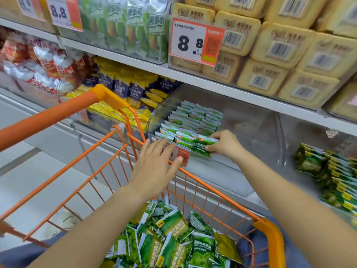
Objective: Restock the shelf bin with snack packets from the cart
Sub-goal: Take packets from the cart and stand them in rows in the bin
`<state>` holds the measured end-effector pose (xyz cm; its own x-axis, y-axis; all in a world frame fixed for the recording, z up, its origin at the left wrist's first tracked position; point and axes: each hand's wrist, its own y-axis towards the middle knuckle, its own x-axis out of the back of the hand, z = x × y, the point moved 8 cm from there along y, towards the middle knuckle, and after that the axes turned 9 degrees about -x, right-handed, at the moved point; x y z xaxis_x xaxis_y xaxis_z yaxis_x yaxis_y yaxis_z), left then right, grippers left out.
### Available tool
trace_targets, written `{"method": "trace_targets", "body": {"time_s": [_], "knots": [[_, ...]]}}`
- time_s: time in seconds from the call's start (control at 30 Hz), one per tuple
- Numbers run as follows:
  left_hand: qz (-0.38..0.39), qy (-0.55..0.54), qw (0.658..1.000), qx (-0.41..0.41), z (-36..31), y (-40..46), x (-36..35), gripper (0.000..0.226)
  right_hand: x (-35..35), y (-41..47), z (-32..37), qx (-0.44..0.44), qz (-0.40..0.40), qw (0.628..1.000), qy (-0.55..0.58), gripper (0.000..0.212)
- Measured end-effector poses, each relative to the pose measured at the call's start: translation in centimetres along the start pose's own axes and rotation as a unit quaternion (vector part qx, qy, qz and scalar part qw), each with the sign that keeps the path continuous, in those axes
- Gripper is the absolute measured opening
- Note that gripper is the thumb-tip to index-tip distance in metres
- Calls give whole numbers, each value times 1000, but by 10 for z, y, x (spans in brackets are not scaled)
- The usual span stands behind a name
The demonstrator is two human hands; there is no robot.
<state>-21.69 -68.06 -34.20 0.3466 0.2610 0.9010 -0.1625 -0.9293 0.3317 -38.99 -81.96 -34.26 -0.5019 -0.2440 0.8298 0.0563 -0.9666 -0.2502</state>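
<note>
Restocking: green snack packets into clear shelf bin [251,120]

Right hand [225,144] grasps a green packet [202,146] at the bin's front row; left hand [154,167] released, fingers straight, above the orange cart [222,194] holding loose packets [173,238].

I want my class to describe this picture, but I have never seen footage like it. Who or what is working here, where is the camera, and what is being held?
No machine here: a person works with bare hands, filmed by one camera worn on the head, looking forward and down. The right hand pinches green snack packets at the front of the clear shelf bin, which already holds rows of them. The left hand, fingers straight, hovers near the bin's front edge with nothing in its grip. Below, an orange cart holds more loose green packets.
</note>
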Motion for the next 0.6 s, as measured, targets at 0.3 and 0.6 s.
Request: {"method": "trace_targets", "body": {"time_s": [0.3,0.6], "knots": [[-4,6,1000,-10,1,1,1,76,-26,20,2,-61,1,996,-68,40],[2,12,1000,-5,3,1,-2,73,-25,21,7,-55,-26,995,-84,48]]}}
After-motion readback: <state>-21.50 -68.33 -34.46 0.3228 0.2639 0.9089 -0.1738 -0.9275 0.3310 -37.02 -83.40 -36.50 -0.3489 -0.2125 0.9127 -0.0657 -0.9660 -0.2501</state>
